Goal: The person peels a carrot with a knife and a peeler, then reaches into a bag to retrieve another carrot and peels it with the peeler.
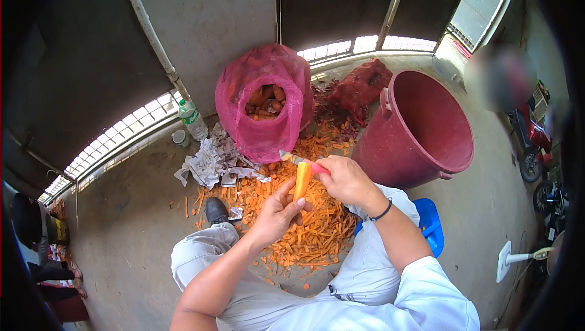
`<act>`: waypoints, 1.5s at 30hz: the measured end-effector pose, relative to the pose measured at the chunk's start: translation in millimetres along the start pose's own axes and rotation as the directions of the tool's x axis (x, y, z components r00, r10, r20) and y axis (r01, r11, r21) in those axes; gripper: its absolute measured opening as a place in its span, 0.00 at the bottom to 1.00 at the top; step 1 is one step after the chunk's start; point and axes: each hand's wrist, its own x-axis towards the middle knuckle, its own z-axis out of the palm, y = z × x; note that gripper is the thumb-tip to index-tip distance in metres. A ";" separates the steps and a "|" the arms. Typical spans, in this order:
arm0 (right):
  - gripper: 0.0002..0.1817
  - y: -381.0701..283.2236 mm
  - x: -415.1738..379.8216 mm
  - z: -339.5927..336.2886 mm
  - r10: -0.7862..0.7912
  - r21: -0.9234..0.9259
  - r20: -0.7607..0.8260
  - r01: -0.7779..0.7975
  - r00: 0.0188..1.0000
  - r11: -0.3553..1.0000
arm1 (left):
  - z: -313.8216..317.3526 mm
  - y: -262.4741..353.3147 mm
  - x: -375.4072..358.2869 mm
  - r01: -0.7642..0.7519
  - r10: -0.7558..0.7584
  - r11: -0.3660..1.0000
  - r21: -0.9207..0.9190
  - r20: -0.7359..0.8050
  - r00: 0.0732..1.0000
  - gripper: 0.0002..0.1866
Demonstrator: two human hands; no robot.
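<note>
A partly peeled carrot [303, 180] stands nearly upright in my left hand [280, 212], its fingers wrapped round the lower end. My right hand [347, 178] grips a knife [320, 168] by its pink handle, the blade [290, 157] pointing left across the top of the carrot. Below both hands a large heap of orange carrot peelings [314, 233] spreads over the floor between my legs. Just beyond, a pink mesh sack [234, 102] lies with its mouth towards me, and whole carrots [265, 100] show inside it.
To the right a big maroon bin [390, 142] leans, its opening facing up. A red mesh sack [362, 90] lies behind it. Crumpled paper [213, 160], a plastic bottle [193, 121] and a cup [180, 138] sit at left. A blue stool [431, 227] is by my right leg.
</note>
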 end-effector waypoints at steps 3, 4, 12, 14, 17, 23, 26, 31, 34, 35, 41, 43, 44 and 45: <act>0.11 -10.4 -2.1 -2.5 -0.003 -0.009 0.037 0.003 0.999 1.000 | -5.3 1.1 4.8 0.018 -0.021 0.999 -0.046 -0.068 0.997 0.33; 0.11 -10.9 -2.7 -3.1 -0.018 -0.007 0.028 0.019 0.999 1.000 | -7.1 1.7 6.0 0.015 -0.021 0.999 -0.049 -0.112 0.993 0.32; 0.12 -9.0 -4.0 -5.8 -0.027 0.060 -0.022 0.028 0.999 0.998 | -21.0 4.6 18.0 -0.033 -0.002 0.997 -0.076 -0.420 0.908 0.26; 0.12 -10.9 -4.0 -8.6 0.026 0.008 -0.004 -0.026 1.000 1.000 | -20.4 1.6 18.4 -0.105 0.048 0.990 -0.098 -0.460 0.887 0.22; 0.12 -5.7 -5.2 -5.0 0.004 -0.075 -0.109 -0.012 0.994 0.997 | -6.5 -4.9 16.7 -0.212 0.173 0.977 -0.023 -0.497 0.850 0.21; 0.12 -8.7 -6.8 -6.0 -0.046 -0.046 -0.044 0.044 0.998 0.998 | -6.7 -9.2 19.4 -0.093 0.146 0.984 0.152 -0.390 0.909 0.20; 0.13 -11.2 -7.4 -10.6 -0.026 0.025 -0.078 0.028 0.997 0.999 | -33.8 2.2 26.5 -0.116 0.032 0.987 -0.116 -0.555 0.831 0.18; 0.19 -14.1 0.0 -13.2 0.168 0.235 -0.020 -0.159 0.985 0.959 | -22.9 -0.6 21.5 -0.277 0.191 0.954 -0.117 -0.477 0.858 0.20; 0.19 -8.0 2.7 -4.7 0.177 0.601 0.040 -0.165 0.983 0.782 | -1.6 -8.7 16.3 -0.303 0.303 0.951 0.062 -0.377 0.875 0.24; 0.20 -7.7 3.6 -1.2 0.140 0.863 0.021 -0.089 0.990 0.498 | 4.1 -10.1 15.0 -0.318 0.383 0.918 0.236 -0.323 0.865 0.25; 0.29 -9.2 10.6 18.4 0.013 0.880 -0.168 0.144 0.986 0.453 | 11.1 6.0 6.3 -0.275 0.544 0.683 0.677 -0.220 0.810 0.24; 0.27 -9.9 7.7 8.2 0.086 0.903 -0.052 0.010 0.995 0.431 | 6.1 5.2 6.6 -0.361 0.677 0.517 0.776 -0.113 0.727 0.23; 0.27 -8.2 6.3 3.9 0.085 0.902 -0.051 0.009 0.995 0.431 | 4.9 4.5 6.3 -0.361 0.677 0.518 0.776 -0.114 0.727 0.23; 0.25 -5.8 5.0 -0.9 0.071 0.927 -0.020 -0.008 0.997 0.374 | 4.2 4.3 6.2 -0.344 0.619 0.647 0.681 -0.205 0.759 0.20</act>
